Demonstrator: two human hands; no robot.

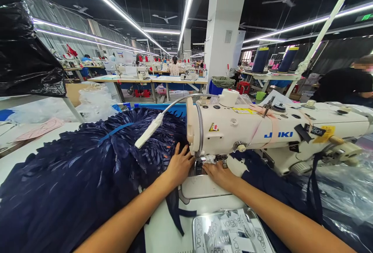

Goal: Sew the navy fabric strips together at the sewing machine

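A white sewing machine [224,128] stands before me, with navy fabric around its needle area. My left hand [180,165] lies left of the presser foot [199,167], fingers spread on a navy garment [96,167] covered in layered, petal-like pieces. My right hand [218,173] is at the foot's right side, its fingers close together at the cloth and partly hidden under the machine head. A navy strip [175,210] hangs over the front of the machine bed [204,187]. More navy fabric [271,183] passes behind my right forearm.
A metal tray [194,231] of printed labels sits between my forearms. A flexible lamp [150,128] arches over the garment. Clear plastic [346,187] lies at right, a black plastic bag [26,51] hangs at left. Thread cones [260,60] and a person in black [344,80] are beyond.
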